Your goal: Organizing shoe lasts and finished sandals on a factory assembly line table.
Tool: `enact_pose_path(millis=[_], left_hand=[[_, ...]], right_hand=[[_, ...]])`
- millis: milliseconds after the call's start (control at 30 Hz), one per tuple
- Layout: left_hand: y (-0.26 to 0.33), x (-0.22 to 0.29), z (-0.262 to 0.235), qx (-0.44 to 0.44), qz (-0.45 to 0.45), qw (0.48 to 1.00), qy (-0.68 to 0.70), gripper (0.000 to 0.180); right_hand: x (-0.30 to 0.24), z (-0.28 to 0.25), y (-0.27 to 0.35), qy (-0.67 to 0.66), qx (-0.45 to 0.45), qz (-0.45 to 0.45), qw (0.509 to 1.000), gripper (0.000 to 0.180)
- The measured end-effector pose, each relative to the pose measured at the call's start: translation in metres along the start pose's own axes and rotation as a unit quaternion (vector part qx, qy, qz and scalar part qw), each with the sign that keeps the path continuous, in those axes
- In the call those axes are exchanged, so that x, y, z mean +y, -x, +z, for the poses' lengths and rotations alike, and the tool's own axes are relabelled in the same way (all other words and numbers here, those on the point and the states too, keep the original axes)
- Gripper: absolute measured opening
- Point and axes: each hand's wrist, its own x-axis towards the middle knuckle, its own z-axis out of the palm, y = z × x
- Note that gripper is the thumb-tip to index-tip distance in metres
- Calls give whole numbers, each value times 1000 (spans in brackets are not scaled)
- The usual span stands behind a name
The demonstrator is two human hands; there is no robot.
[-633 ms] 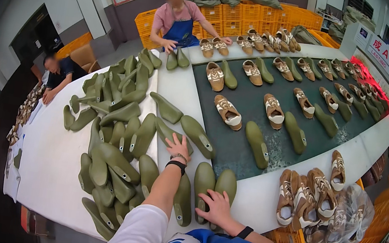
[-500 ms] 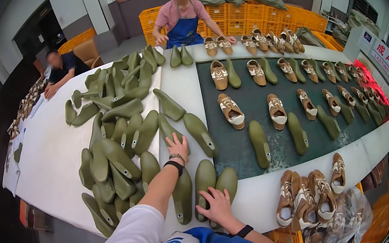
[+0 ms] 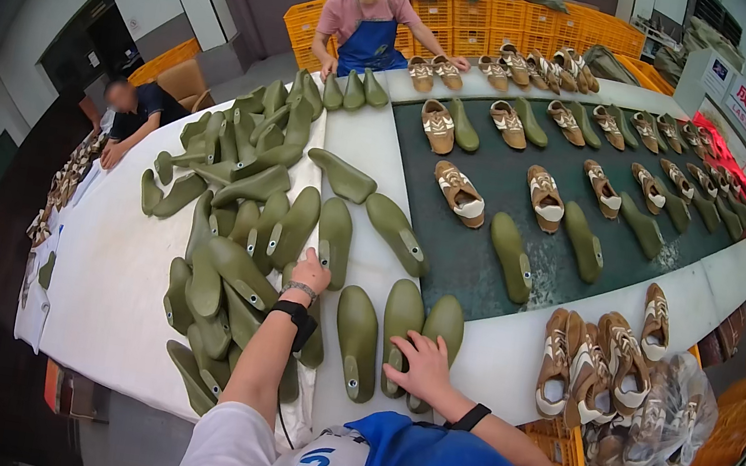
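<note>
My left hand (image 3: 310,276) reaches over the edge of a pile of olive-green shoe lasts (image 3: 222,276), close to the lower left of a single last (image 3: 333,242). Its fingers point away and down, so their grip is mostly hidden. My right hand (image 3: 422,368) lies with fingers spread across two upright lasts, one on the left (image 3: 401,319) and one on the right (image 3: 444,329). Just left of that pair stands another last (image 3: 357,342). Two more lasts lie farther off, one (image 3: 343,176) behind the other (image 3: 395,234).
A green mat (image 3: 514,191) bears rows of brown-and-white shoes (image 3: 459,195) beside lasts. More shoes (image 3: 593,372) sit at the right edge by a plastic bag (image 3: 668,422) and orange crates (image 3: 553,448). A person (image 3: 365,25) stands across the table; another (image 3: 135,115) leans in at left.
My left hand has come off the single last, moving left; that last now lies straighter. My right hand stays on its pair. Three lasts now stand by the person opposite, where two stood.
</note>
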Motion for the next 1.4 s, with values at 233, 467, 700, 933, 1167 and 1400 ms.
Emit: enact_pose_path(millis=[233,467,700,933,1167,1400], left_hand=[[87,54,-34,-74,199,976,50,51],[198,70,13,29,295,955,1,74],[202,70,19,51,282,958,6,76],[199,74,20,54,281,958,-1,75],[200,76,21,54,286,957,-3,75],[201,76,20,67,290,955,2,75]], right_hand=[[6,-7,-1,0,-17,-26,1000,48],[47,-38,-108,22,-96,-25,995,36],[60,-5,-219,136,-191,83,968,50],[79,18,-211,129,-106,140,976,47],[117,10,-181,66,-99,247,962,51],[116,24,-169,98,-130,219,962,53]])
